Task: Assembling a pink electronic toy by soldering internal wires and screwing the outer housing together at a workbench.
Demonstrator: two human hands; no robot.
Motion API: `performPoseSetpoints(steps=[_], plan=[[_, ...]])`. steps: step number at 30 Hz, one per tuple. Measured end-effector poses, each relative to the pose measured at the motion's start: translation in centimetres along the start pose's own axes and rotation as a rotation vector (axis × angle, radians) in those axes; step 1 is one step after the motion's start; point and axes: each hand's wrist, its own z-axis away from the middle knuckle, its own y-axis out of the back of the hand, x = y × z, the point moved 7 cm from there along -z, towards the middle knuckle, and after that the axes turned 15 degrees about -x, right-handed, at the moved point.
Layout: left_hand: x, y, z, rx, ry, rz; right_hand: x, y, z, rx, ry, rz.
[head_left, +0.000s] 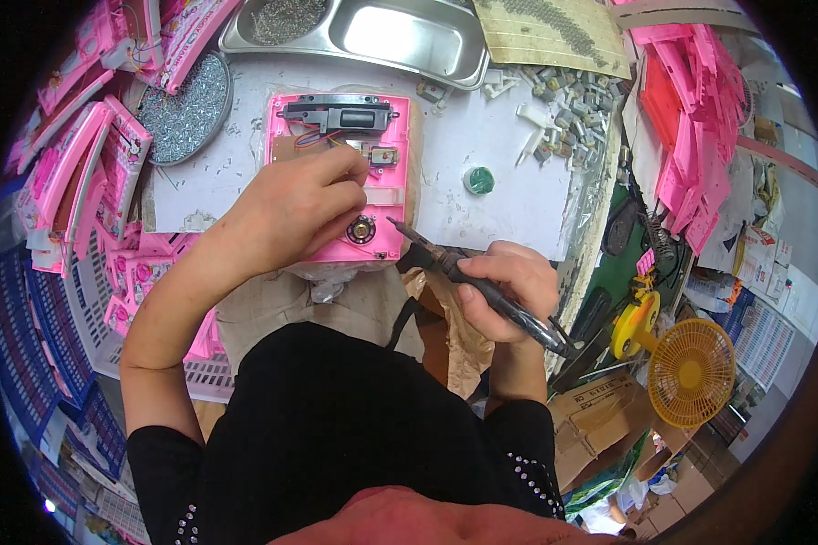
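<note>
A pink plastic toy casing (389, 243) lies open side up in front of me. It holds a black part (345, 116) across its top, a small motor (384, 156), thin wires and a round speaker (362, 229). My left hand (300, 204) is over the casing's left half, fingers bent down and pinched; whatever is between them is hidden. In my right hand (513, 286) is a black electric screwdriver (486, 289), held slanting. Its thin metal bit points up and left, just right of the speaker; I cannot tell whether it touches the casing.
Screws fill a round dish (186, 113) at the left. A steel tray (409, 41) stands at the back. Small motors (577, 118) lie loose by a green-filled cup (479, 181). Pink parts pile up left and right (700, 136). A yellow fan (691, 372) stands lower right.
</note>
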Motion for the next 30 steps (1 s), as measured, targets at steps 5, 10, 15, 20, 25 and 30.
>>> performPoseSetpoints(steps=[5, 10, 15, 20, 25, 30], plan=[[0.3, -0.2, -0.1, -0.018, 0.0, -0.048, -0.1, -0.3, -0.2, -0.022, 0.016, -0.02], [0.4, -0.5, -0.2, -0.03, 0.012, -0.077, 0.0, -0.9, -0.4, -0.037, 0.037, 0.002], [0.4, -0.5, -0.3, -0.042, 0.003, -0.097, 0.2, -1.2, -0.6, -0.04, 0.047, 0.004], [0.4, -0.4, -0.3, -0.04, -0.027, -0.089, 0.1, -1.1, -0.8, -0.05, 0.045, 0.009], [0.3, -0.4, -0.2, -0.039, -0.028, -0.091, 0.2, -1.1, -0.7, -0.052, 0.04, -0.003], [0.3, -0.5, -0.3, -0.058, -0.037, -0.115, 0.2, -1.3, -0.9, -0.057, 0.037, 0.004]])
